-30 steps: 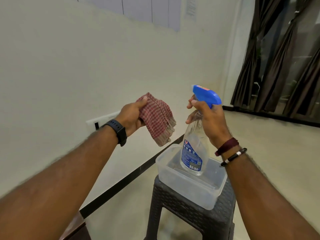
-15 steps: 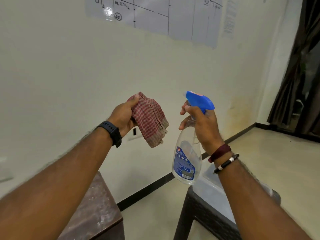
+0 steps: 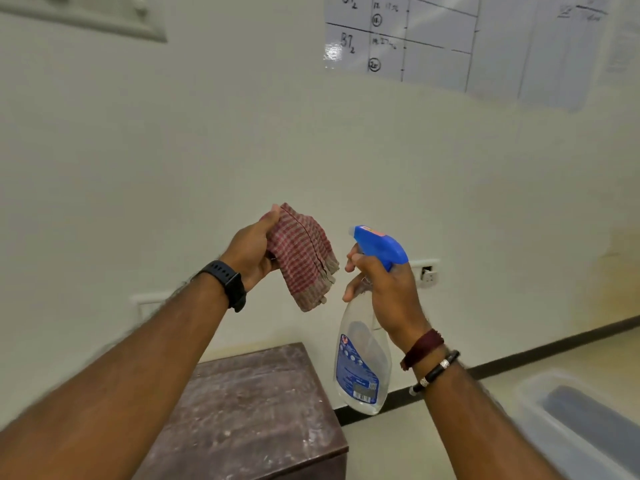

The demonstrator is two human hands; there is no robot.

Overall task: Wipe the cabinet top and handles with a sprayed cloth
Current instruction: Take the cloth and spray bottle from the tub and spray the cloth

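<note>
My left hand (image 3: 251, 252) grips a folded red-and-white checked cloth (image 3: 303, 258), held up in the air with its fringe hanging down. Just to its right, my right hand (image 3: 384, 289) holds a clear spray bottle (image 3: 362, 365) by the neck, fingers at the trigger under the blue spray head (image 3: 379, 245), whose nozzle points left toward the cloth. Below both hands stands the brown cabinet (image 3: 256, 403); only its dusty, scuffed top shows, and its handles are out of sight.
A cream wall with a wall socket (image 3: 427, 273) and a drawn chart (image 3: 450, 39) fills the background. A clear plastic tub (image 3: 540, 420) sits at the lower right. Pale floor with a black skirting line (image 3: 554, 351) runs to the right.
The view has swung left and up: the tub and stool slid to the right edge and the cabinet top came into view below the hands. Both hands keep their grips.
</note>
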